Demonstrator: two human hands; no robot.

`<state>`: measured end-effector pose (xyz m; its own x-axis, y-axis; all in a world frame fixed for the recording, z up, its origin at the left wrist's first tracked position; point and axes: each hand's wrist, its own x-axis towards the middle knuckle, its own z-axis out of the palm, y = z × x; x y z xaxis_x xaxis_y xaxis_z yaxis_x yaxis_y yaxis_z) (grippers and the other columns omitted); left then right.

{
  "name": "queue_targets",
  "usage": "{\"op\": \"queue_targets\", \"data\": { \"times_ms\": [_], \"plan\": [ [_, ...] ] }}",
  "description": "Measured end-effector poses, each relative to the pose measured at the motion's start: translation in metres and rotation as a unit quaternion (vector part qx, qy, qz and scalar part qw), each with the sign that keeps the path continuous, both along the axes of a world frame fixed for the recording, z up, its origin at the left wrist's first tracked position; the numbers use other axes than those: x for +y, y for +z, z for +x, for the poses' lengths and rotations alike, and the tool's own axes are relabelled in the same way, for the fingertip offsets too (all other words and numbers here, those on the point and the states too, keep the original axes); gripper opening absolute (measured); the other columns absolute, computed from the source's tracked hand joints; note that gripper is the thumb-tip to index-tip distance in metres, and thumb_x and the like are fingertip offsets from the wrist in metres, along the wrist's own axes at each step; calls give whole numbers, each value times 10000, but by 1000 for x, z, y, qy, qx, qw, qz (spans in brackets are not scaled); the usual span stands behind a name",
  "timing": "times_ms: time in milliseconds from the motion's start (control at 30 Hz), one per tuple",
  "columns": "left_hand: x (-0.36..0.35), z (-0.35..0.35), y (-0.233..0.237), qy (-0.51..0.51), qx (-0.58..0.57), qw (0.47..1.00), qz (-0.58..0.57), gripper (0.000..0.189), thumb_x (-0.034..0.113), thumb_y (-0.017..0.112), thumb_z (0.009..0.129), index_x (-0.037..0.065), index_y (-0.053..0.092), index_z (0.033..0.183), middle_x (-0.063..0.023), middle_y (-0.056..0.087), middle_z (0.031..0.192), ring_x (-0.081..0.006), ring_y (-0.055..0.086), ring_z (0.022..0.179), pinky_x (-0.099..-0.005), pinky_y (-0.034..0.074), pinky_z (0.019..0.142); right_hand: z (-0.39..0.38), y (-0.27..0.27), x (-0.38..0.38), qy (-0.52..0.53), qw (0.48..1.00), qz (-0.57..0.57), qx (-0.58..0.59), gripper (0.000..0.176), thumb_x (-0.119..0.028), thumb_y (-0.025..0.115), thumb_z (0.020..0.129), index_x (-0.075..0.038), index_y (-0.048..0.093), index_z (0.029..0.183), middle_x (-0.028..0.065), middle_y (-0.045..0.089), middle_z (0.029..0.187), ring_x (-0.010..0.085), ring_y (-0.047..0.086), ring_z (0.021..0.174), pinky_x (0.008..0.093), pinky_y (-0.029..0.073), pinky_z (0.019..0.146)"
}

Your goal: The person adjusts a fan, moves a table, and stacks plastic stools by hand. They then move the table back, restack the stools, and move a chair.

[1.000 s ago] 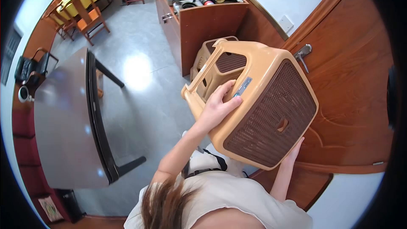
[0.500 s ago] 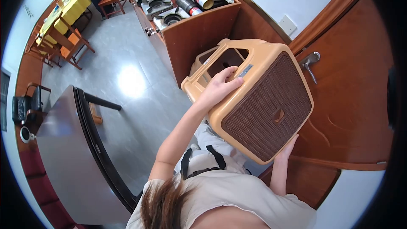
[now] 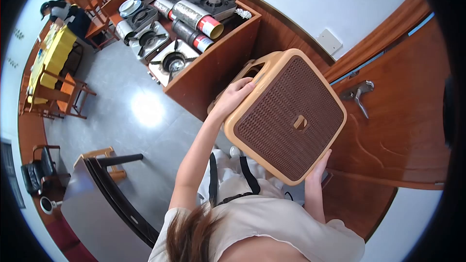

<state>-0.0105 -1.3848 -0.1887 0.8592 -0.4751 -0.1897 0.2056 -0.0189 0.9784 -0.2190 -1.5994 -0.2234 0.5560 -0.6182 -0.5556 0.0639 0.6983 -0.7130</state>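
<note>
A tan plastic stool [image 3: 286, 121] with a brown woven-pattern seat and a small slot in its middle is held tilted in front of my body, seat facing me. My left hand [image 3: 235, 98] grips its upper left edge, fingers curled over the side near an opening. Under the lower right corner, my right hand [image 3: 318, 166] supports the stool, its fingers partly hidden behind the rim. The stool's legs point away, mostly out of sight.
A wooden cabinet [image 3: 208, 68] ahead carries portable gas stoves [image 3: 175, 62], gas canisters [image 3: 196, 17] and bowls. On the right is a wooden door [image 3: 388, 136] with a metal handle [image 3: 359, 96]. A dark table [image 3: 102, 213] stands left. Another person [image 3: 63, 12] is by a yellow-covered table [image 3: 51, 58].
The stool has turned so its seat faces me more, and it sits slightly further left. Both hands keep their hold. The view has shifted, and the door now shows a gap along its edge.
</note>
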Motion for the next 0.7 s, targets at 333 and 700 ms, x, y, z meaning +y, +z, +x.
{"op": "queue_targets", "data": {
  "times_ms": [333, 700],
  "plan": [
    [23, 118, -118, -113, 57, 990, 57, 482, 340, 325, 808, -24, 364, 1122, -143, 412, 1117, -202, 384, 1037, -253, 264, 876, 74, -81, 49, -37, 999, 2, 36, 548, -479, 187, 808, -83, 318, 1163, 68, 350, 1174, 220, 362, 1049, 319, 307, 874],
    [18, 133, -222, -134, 13, 982, 130, 478, 252, 412, 785, -8, 293, 1168, -151, 398, 1112, -203, 379, 1035, -273, 273, 871, 121, -168, 40, -70, 975, 12, 208, 509, -453, 283, 805, -33, 413, 1061, 87, 481, 1010, 211, 481, 895, 320, 399, 770]
  ]
}}
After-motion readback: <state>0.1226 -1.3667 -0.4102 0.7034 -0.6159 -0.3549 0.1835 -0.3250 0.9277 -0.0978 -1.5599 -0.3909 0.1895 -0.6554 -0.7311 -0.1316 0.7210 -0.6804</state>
